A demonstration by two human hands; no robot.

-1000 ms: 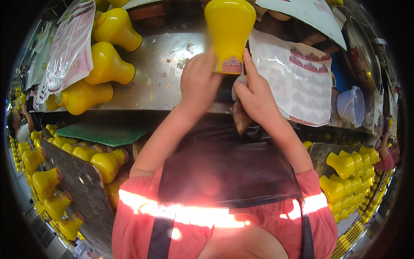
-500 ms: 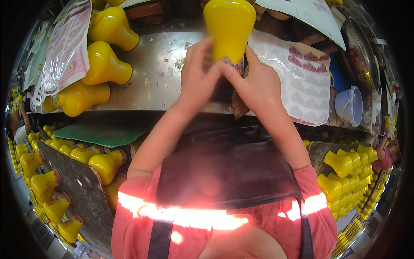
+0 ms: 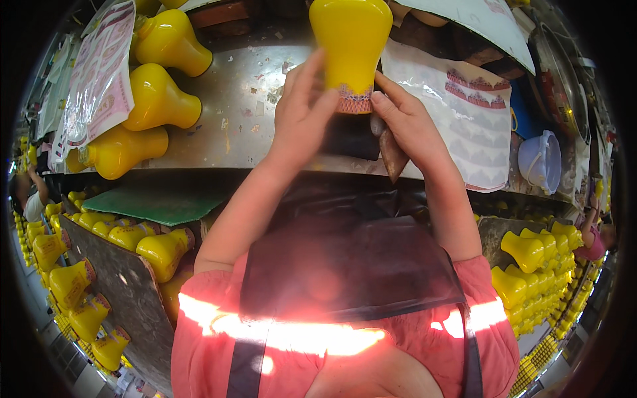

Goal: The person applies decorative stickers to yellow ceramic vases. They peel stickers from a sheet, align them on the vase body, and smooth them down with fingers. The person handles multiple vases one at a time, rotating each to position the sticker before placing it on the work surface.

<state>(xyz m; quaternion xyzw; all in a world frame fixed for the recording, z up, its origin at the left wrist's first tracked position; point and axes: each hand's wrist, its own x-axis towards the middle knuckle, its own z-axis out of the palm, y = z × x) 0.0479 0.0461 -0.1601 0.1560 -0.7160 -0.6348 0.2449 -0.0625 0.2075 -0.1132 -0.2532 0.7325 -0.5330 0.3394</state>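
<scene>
A glossy yellow vase [image 3: 350, 43] is in front of me, its narrow end toward me. Around that end runs a purple and red patterned decal band [image 3: 355, 99]. My left hand [image 3: 302, 113] is curled against the vase's left side, slightly blurred, its thumb near the band. On the other side, my right hand [image 3: 406, 119] has thumb and fingers by the band's right edge. A brown wedge-shaped piece [image 3: 393, 158] sticks out from under the right palm, held there. Below the band lies a dark, rounded support [image 3: 352, 140], partly hidden.
Decal sheets lie on the metal bench [image 3: 232, 113]: one at right [image 3: 474, 132], another at left [image 3: 99, 86] over several yellow vases [image 3: 162, 99]. A pale bucket [image 3: 539, 162] stands at far right. Boards hold many vases on both sides, and co-workers show at both rims.
My hands have moved apart, the right one shifting right with the brown piece. The thumbs no longer meet over the band, so more of it shows.
</scene>
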